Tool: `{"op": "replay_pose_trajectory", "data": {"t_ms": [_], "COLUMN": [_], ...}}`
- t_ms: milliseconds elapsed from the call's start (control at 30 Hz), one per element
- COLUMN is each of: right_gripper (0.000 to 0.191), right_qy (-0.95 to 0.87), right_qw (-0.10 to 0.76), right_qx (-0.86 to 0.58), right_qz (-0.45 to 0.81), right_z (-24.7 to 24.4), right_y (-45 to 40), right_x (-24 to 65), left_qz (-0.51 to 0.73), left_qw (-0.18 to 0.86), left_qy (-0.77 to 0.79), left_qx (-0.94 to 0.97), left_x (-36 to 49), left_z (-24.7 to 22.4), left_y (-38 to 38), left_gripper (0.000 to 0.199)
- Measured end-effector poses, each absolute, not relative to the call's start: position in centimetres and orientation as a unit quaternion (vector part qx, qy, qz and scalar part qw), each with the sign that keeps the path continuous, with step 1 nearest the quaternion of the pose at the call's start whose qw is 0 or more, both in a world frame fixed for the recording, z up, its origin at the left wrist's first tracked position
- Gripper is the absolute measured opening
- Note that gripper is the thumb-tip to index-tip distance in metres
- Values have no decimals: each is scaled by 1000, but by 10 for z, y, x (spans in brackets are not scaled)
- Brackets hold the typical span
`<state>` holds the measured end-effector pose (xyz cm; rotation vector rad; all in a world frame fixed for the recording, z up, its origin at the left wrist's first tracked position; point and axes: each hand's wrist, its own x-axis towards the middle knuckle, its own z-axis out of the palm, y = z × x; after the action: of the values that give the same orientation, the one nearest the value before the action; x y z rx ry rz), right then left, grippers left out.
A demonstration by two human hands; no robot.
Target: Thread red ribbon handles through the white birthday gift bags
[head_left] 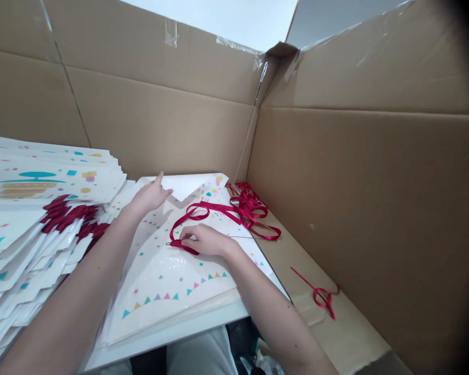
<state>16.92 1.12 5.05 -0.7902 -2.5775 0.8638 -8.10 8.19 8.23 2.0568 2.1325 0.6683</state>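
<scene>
Printed white sheets (160, 271) with coloured triangles and stars lie on the white board in front of me. My left hand (151, 195) rests at their far edge, fingers apart, where a corner of the top sheet is folded over. Over the middle of the sheet, my right hand (201, 239) has its fingers closed on a dark red ribbon (197, 211). A small metal loop (168, 243) shows at the ribbon's end by the fingertips. From there the ribbon curls back to a tangled red heap (248, 203) at the sheet's right edge.
Stacked printed sheets (35, 179) with dark red ribbon bunches (66, 213) stand at the left. Tall cardboard walls (359, 198) enclose the back and right. A loose red ribbon piece (323, 297) lies on cardboard at the right.
</scene>
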Motion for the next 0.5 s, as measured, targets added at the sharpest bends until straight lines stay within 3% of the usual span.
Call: {"op": "replay_pose_trajectory", "data": {"t_ms": [100,200,300,500], "right_gripper": [17,19,19,27], "right_qy": [-898,-897,-898,-848], "right_qw": [182,191,130,55], "right_qx": [-282,-353,-408,-523], "right_qz": [285,184,99,71], "right_z": [56,56,52,45], "right_y": [11,22,44,92], "right_x": [168,160,148,161], "left_qz": [158,69,52,48], "left_qw": [147,188,189,191], "left_qy": [648,628,632,647], "left_qx": [731,752,750,737], "left_x": [-81,-78,-77,-85], "left_z": [65,46,34,30], "left_y": [89,93,95,98], "left_gripper": [81,69,68,73]}}
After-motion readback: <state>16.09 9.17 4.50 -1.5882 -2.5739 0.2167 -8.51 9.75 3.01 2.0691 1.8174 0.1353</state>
